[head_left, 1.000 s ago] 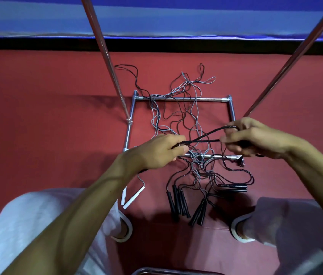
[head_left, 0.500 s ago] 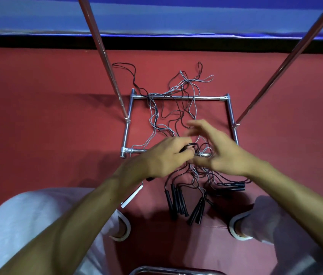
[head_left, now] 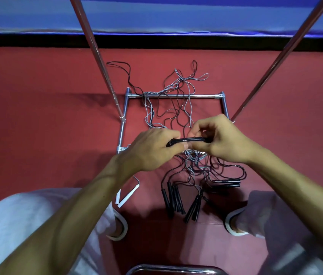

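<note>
grey and black cords (head_left: 176,116) tangle across the metal frame (head_left: 176,95) on the red floor (head_left: 37,116); black handles (head_left: 173,199) lie by its near edge. above that edge, left hand (head_left: 152,149) and right hand (head_left: 224,139) pinch a glossy, folded black rope (head_left: 188,140), held level.

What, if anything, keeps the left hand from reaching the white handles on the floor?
Probably yes. The white handles lie uncovered beside the left forearm; but the left hand grips the black cord bundle and must release it first.

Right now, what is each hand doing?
Left hand: gripping one end of the black rope bundle.
Right hand: pinching its other end.
</note>
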A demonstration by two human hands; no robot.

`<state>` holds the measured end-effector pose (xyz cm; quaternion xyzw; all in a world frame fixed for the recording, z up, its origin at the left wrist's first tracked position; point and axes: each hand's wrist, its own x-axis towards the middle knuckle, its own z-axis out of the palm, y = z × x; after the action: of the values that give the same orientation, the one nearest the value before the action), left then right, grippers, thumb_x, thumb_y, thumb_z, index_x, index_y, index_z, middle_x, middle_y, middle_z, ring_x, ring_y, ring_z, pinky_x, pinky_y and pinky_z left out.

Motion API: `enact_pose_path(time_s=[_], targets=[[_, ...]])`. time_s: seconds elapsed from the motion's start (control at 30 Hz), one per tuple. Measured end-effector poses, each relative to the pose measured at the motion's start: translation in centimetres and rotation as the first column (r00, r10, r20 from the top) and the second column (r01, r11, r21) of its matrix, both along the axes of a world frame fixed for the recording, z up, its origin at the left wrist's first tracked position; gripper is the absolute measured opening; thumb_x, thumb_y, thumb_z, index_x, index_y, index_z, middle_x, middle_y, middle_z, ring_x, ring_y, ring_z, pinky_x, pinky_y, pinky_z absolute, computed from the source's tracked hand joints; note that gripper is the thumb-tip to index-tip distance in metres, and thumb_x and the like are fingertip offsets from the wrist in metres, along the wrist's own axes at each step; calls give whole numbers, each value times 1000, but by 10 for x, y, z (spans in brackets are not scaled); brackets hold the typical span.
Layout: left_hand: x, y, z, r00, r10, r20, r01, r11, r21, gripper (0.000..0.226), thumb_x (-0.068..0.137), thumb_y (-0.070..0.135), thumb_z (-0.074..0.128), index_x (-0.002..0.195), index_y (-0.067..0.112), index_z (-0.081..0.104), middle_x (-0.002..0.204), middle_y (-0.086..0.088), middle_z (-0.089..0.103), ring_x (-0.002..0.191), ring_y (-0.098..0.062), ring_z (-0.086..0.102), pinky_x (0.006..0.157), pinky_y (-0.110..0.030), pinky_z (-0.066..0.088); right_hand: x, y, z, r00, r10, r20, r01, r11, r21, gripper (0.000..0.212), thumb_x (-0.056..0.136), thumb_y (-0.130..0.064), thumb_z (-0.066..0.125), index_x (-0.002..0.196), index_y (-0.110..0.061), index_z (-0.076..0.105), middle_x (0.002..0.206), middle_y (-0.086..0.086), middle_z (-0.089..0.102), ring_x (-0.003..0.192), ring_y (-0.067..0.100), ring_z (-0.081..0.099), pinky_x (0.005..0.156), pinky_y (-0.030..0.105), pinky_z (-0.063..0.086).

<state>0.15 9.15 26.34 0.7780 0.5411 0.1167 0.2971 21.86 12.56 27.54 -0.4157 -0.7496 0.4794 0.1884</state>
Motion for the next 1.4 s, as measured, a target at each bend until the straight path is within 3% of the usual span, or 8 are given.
enact_pose_path(time_s=[0.33, 0.47, 0.57, 0.73, 0.93, 1.03, 1.2, 1.4], targets=[[11, 1, -14, 996, 37, -81, -15, 967, 253, 8, 80, 13, 57, 83, 16, 50, 89, 0, 52, 89, -25, 49, 71, -50, 49, -16, -18, 7, 988, -44, -147, 31, 996, -89, 9, 87, 4, 76, 87, -3, 70, 73, 9, 61, 55, -1, 49, 55, 10, 39], [21, -3, -5, 950, 268, -160, -183, 893, 412, 33, 82, 45, 62, 93, 16, 51, 98, -1, 53, 95, -26, 55, 57, -38, 39, -21, -20, 5, 989, -62, -134, 58, 998, -28, 9, 87, -1, 77, 90, -6, 70, 78, 21, 64, 60, 11, 58, 57, 22, 46], [31, -7, 1, 844, 416, -338, -295, 888, 354, 30, 89, 38, 65, 100, 20, 43, 101, -4, 62, 94, -33, 65, 62, -36, 32, -18, -16, 2, 983, -114, -145, 114, 993, -10, 9, 87, -1, 76, 92, -7, 72, 81, 21, 69, 63, 17, 61, 58, 26, 50], [32, -8, 4, 807, 264, -528, -142, 955, 260, 30, 103, 40, 45, 105, 17, 64, 95, -9, 68, 92, -36, 66, 67, -35, 34, -5, -5, 2, 998, -59, 20, 54, 980, 192, 7, 85, -14, 80, 87, -19, 75, 75, 2, 73, 66, 28, 65, 65, 45, 56], [12, -6, 10, 993, 3, -116, -3, 1000, 2, 51, 102, 52, 51, 64, 19, 42, 54, 6, 40, 52, -16, 38, 56, -34, 30, 16, 9, 13, 992, 18, 123, -51, 962, 269, 33, 85, -54, 74, 84, -22, 79, 61, -4, 66, 52, 15, 52, 54, 33, 46], [5, -4, 14, 980, -20, 198, 43, 993, -112, 54, 103, 42, 55, 61, 16, 34, 53, 8, 28, 49, -11, 25, 48, -26, 23, 17, 11, 17, 998, 57, 26, -61, 981, 186, 35, 90, -44, 72, 80, -11, 79, 50, 12, 45, 47, 10, 28, 46, 24, 25], [1, 1, 25, 761, 292, 579, 80, 843, -531, 45, 108, 39, 42, 69, 18, 37, 50, 10, 23, 41, -7, 16, 41, -17, 15, 20, 16, 19, 995, 56, -87, -52, 998, 43, 31, 95, -28, 69, 82, 0, 73, 56, 21, 39, 53, 25, 28, 48, 36, 23], [9, 6, 24, 414, 642, 645, -107, 739, -666, 44, 109, 35, 42, 69, 17, 41, 53, 6, 19, 41, -5, 15, 42, -13, 10, 11, 13, 4, 976, -37, -212, 12, 993, -120, 38, 96, -23, 71, 87, 12, 63, 58, 8, 44, 54, 18, 38, 50, 25, 29]])
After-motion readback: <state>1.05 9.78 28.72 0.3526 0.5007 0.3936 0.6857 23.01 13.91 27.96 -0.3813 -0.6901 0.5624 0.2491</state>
